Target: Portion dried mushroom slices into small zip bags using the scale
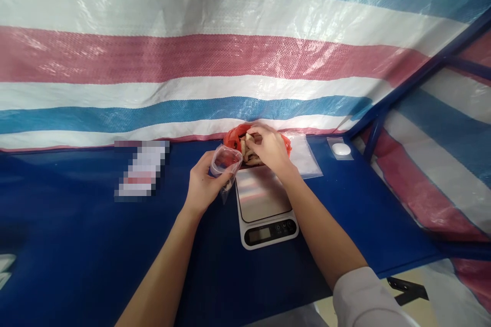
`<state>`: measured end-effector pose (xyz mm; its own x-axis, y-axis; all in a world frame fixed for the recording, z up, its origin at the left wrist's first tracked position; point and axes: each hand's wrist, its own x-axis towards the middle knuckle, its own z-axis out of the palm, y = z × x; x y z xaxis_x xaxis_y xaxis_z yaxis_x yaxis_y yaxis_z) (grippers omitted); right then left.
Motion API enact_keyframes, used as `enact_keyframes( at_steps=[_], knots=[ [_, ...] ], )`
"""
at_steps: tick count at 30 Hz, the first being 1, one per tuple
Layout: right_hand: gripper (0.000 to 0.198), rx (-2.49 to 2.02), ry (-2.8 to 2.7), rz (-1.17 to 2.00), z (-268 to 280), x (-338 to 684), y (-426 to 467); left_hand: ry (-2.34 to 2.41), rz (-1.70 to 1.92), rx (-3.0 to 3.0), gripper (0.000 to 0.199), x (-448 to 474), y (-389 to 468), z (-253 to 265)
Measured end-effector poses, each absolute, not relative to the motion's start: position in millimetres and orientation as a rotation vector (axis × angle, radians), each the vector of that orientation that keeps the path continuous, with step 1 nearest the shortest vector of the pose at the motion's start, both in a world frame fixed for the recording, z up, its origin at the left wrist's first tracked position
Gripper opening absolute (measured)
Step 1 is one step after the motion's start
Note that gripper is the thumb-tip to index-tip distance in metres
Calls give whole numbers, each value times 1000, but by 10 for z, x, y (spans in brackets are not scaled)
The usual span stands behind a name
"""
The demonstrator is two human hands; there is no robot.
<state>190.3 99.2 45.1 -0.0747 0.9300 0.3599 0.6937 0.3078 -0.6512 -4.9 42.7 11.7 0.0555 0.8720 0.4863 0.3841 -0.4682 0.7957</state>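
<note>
My left hand [203, 181] grips a small clear plastic bag [226, 159] by its rim, its mouth held open. A few small pieces lie low in the bag, too hidden to name. Just to the right, a red plastic bag [232, 137] stands open with pale brown elongated dried pieces [251, 157] inside. Over it reaches my right hand [270, 148], thumb and fingers pinched on a pale dried piece [250, 137]. Below both hands sits a white digital kitchen scale [264, 204] with a steel plate and nothing on it; its display shows no readable figure.
Flat clear plastic bags [307, 158] lie right of the red bag. Farther right, a white oval object [340, 149] rests on a small clear bag. A blurred-out paper [141, 171] is on the blue table [95, 245] at left. Striped sheeting [192, 56] rises behind.
</note>
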Motion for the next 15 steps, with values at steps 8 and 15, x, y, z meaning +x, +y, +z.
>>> enact_keyframes(
  at_steps=[8, 15],
  knots=[
    [22, -1267, -1604, 761, 368, 2137, 1036, 1248, 1345, 1898, 35, 51, 490, 225],
    [39, -1068, -1438, 1066, 561, 2269, 978, 1213, 1353, 1905, 32, 192, 494, 242]
  ],
)
